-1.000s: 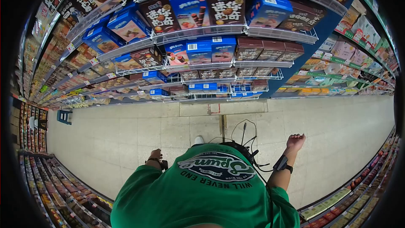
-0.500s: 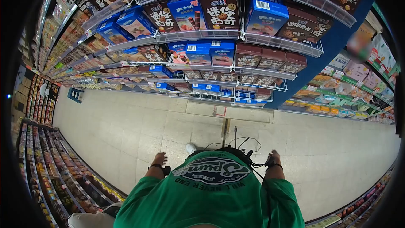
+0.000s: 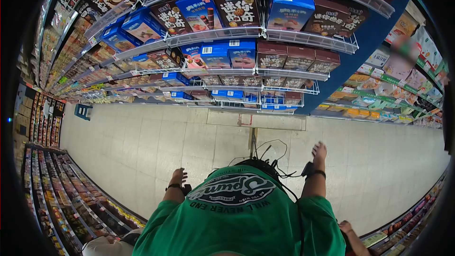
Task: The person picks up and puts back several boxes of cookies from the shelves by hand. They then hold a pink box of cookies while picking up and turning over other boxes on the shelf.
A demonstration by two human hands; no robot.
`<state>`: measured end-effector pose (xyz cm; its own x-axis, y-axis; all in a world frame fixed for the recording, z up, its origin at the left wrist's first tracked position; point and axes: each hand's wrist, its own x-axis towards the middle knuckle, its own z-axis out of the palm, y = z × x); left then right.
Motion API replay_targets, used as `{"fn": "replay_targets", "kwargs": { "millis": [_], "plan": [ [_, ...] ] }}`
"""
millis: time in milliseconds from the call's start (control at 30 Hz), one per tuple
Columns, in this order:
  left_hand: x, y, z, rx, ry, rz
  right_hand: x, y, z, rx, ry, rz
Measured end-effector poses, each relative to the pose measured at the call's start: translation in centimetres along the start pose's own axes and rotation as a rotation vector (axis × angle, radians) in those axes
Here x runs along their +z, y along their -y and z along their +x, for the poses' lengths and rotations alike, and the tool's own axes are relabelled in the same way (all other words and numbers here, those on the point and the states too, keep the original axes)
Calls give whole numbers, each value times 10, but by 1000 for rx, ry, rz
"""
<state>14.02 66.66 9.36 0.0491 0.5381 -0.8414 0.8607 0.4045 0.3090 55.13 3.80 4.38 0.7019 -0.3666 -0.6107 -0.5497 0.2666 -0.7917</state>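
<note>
My left hand (image 3: 178, 176) hangs at my left side over the floor, holding nothing, its fingers a little apart. Further forward on the other side is my right hand (image 3: 320, 150), empty and with its fingers parted. Each wrist wears a black strap with a small dark device. Both hands are apart from the shelves. In front of me, blue biscuit boxes (image 3: 287, 9) and brown cookie boxes (image 3: 235, 8) stand in rows on the wire-fronted shelf rack (image 3: 310, 36). Black cables (image 3: 279, 161) loop out at my waist.
A bare forearm and hand of another person (image 3: 348, 230) show behind me at right. Packed shelves (image 3: 71, 194) run along the left behind me. Bagged goods fill another rack (image 3: 398, 85) at right. A blue-green step stool (image 3: 83, 112) stands far down the aisle on the tiled floor (image 3: 180, 137).
My right hand has swung forward and outward, away from my body. My left hand stays near my side. Another person's arm has come into view at lower right.
</note>
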Motion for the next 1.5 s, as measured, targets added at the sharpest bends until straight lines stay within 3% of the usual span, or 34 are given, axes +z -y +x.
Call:
{"fn": "replay_targets", "kwargs": {
  "millis": [133, 267, 367, 533, 567, 667, 767, 967, 1067, 1167, 1333, 1500],
  "plan": [
    [4, -28, -20, 84, -13, 84, 56, 60, 29, -288, 148, -78],
    [-1, -16, -30, 16, -23, 87, 123, 115, 36, -843, 153, -326],
    [-2, 3, -51, -57, 0, 58, 161, 153, 31, -874, 124, -398],
    [-3, 26, -88, -126, 6, -48, 200, 208, 21, -1123, 157, -571],
    [-3, 31, -94, -134, 3, -81, 209, 212, 30, -1123, 167, -569],
    [-8, 42, -104, -157, 6, -87, 226, 216, 73, -892, 608, -341],
    [-10, 52, -102, -179, 5, -143, 226, 229, 71, -764, 636, -392],
    [-1, 56, -97, -147, -1, -166, 205, 246, 71, -821, 679, -373],
    [1, 57, -87, -136, -2, -147, 193, 252, 57, -916, 613, -495],
    [3, 55, -66, -156, -29, -106, 182, 256, 26, -877, 548, -469],
    [7, 42, -67, -119, -39, -59, 177, 233, 27, -989, 543, -409],
    [10, 37, -60, -106, -53, -40, 167, 215, 41, -856, 551, -333]
  ]
}}
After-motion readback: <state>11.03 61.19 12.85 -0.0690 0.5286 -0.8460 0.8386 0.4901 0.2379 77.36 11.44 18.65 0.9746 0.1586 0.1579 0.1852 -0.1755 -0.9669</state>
